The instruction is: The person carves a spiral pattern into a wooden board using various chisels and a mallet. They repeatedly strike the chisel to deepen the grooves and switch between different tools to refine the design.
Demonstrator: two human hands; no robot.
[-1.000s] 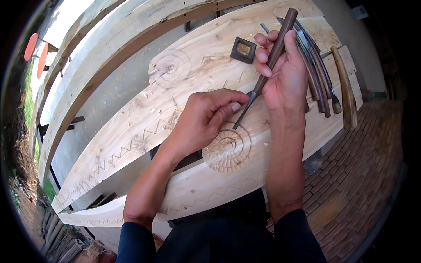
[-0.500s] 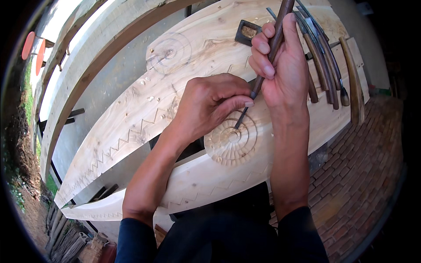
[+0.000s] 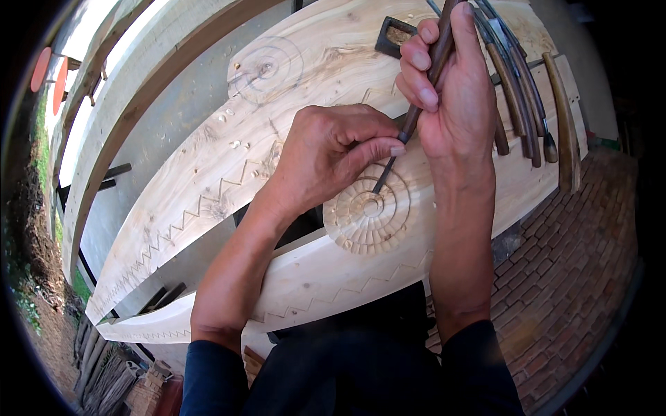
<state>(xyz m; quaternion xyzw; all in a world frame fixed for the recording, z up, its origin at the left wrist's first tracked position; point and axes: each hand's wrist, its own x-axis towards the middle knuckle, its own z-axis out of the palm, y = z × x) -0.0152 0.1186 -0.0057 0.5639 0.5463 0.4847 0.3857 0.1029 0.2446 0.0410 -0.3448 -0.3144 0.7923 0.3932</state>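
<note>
A carving gouge (image 3: pixel 440 64) with a dark wooden handle slants down to a round carved rosette (image 3: pixel 370 215) in the pale wooden board (image 3: pixel 312 281). My right hand (image 3: pixel 454 97) is closed round the handle. Lower down, my left hand (image 3: pixel 340 149) pinches the tool near its ferrule, thumb and fingers on the shank. The blade's tip rests on the rosette's inner rings, just above the small centre circle. Radial cuts fan round the rosette's lower and left side. Zigzag lines are cut along both long board pieces.
Several carving tools (image 3: pixel 520 97) lie at the upper right, beside a curved wooden handle (image 3: pixel 560 125). Behind my right fingers sits a small dark square dish (image 3: pixel 394 38). A second, pencilled circle (image 3: pixel 267 69) marks the far board. Curved timber (image 3: pixel 139 104) arches at left; brick paving (image 3: pixel 555 277) lies at right.
The view has shifted slightly, so the board and rosette sit a little differently in the picture. Both hands keep their hold on the gouge, its tip still on the inner rings.
</note>
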